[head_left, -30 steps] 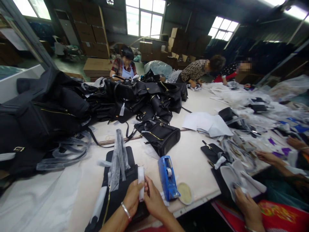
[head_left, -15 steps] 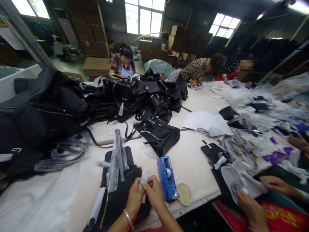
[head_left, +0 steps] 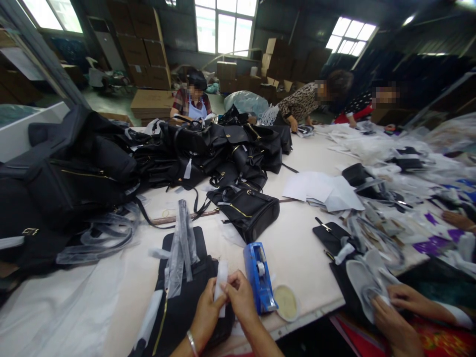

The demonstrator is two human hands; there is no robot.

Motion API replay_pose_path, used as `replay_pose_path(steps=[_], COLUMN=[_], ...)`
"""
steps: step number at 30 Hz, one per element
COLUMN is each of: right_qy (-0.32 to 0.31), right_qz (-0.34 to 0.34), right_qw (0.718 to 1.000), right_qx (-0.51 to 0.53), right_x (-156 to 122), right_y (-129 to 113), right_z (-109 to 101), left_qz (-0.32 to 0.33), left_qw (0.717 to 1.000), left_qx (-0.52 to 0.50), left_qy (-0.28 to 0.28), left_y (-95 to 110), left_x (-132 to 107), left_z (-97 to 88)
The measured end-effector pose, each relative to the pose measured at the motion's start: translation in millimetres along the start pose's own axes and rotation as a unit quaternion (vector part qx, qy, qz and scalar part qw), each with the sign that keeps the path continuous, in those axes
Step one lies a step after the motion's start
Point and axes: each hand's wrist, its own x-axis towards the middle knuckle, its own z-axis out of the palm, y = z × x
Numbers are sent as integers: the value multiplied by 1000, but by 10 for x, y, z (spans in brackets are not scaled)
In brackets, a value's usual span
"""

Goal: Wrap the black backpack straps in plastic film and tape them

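My left hand (head_left: pixel 207 308) and my right hand (head_left: pixel 241 298) meet at the near table edge, both pinched on a white strip of wrapping foam (head_left: pixel 222 278) that stands upright between them. Under my hands lies a black bag (head_left: pixel 183 297) with a gold zip; clear plastic-wrapped straps (head_left: pixel 181 245) rest on top of it. Just right of my right hand stands a blue tape dispenser (head_left: pixel 259 275), and a round pale lid (head_left: pixel 285 302) lies beside it.
A heap of black bags (head_left: pixel 111 163) covers the left and middle of the white table (head_left: pixel 297 248). A co-worker's hands (head_left: pixel 401 307) at the right handle a grey-wrapped bag. White paper sheets (head_left: pixel 322 191) and packing scraps lie right. Three people work at the far end.
My hands shifted slightly and turned the white strip, which now rises higher between my fingers. The co-worker's hands at the right have drawn together on their bag.
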Motion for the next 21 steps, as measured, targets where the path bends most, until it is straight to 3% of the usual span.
replay_pose_path(steps=[6, 15, 21], right_qy=[18, 22, 18], right_qz=[-20, -22, -11], right_qw=[999, 997, 997], right_qx=[43, 74, 71], right_x=[-52, -128, -118], right_y=[9, 11, 73], right_z=[-21, 2, 13], left_qz=[-45, -2, -1], left_qw=[997, 979, 986], left_qx=[54, 179, 134], left_qy=[-38, -99, -98], left_y=[106, 79, 76], left_x=[-143, -200, -228], left_z=[-104, -115, -61])
